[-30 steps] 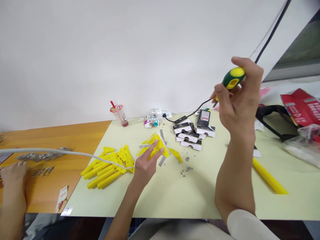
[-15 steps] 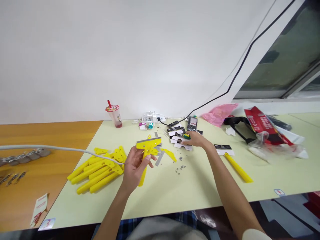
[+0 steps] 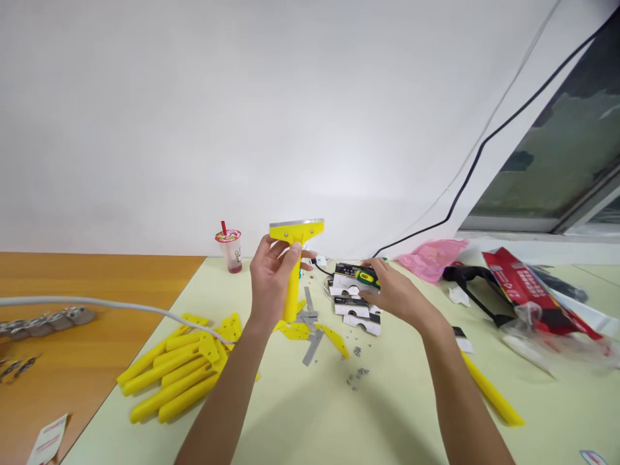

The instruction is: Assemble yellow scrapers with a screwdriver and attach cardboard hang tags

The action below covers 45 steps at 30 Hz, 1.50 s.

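My left hand is closed round the yellow handle of a scraper, held upright with its wide head and metal blade edge at the top. Two small screws show on the head. In my right hand is a screwdriver with a green and yellow handle; its shaft is hard to make out. Behind and below that hand lie black-and-white cards. On the table under the scraper are loose grey blades, yellow plates and scattered small screws.
A pile of yellow scraper handles lies to the left, with a grey cable crossing over it. A plastic cup with a straw stands by the wall. At the right are a single yellow handle, a pink bag and red packaging.
My left hand has raised the scraper from low over the table, and it now stands more upright. My right hand has lifted the screwdriver slightly off the cards. The view has tilted up.
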Each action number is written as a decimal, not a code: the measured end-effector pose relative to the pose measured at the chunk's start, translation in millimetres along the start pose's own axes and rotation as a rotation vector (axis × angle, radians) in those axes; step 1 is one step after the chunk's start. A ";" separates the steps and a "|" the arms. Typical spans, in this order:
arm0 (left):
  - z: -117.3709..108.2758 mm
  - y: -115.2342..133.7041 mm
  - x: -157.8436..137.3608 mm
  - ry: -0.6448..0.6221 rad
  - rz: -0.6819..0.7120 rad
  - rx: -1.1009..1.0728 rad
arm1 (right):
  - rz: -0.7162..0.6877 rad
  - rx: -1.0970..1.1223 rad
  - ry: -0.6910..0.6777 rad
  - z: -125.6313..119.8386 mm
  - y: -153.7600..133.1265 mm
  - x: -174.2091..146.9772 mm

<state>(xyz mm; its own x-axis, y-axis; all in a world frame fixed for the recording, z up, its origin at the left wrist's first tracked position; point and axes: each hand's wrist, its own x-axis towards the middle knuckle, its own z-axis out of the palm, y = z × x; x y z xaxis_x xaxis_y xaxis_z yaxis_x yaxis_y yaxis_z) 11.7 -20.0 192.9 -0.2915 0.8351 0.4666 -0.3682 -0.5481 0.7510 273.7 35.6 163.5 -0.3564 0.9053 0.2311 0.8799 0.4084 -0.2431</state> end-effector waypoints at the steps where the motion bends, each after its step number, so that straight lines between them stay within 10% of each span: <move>1: 1.9 -1.8 5.8 0.058 0.004 -0.045 | -0.047 0.011 0.023 -9.2 -12.1 -1.1; 12: -61.1 -18.7 49.4 0.448 0.126 -0.273 | -0.375 0.195 -0.113 -19.8 -79.4 11.2; 26: -25.5 -44.0 44.7 0.193 -0.194 -0.279 | -0.365 0.274 -0.078 -7.0 -73.4 33.6; 45: -49.2 -24.1 46.2 0.002 -0.323 -0.108 | -0.382 0.425 -0.033 -7.8 -57.1 29.3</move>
<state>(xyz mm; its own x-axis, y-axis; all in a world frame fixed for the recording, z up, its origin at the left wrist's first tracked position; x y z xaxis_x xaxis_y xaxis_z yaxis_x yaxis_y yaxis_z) -36.3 29.4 173.3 -0.1459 0.9664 0.2115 -0.5332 -0.2569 0.8060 215.5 37.9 191.5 -0.6395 0.6849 0.3492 0.4855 0.7120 -0.5072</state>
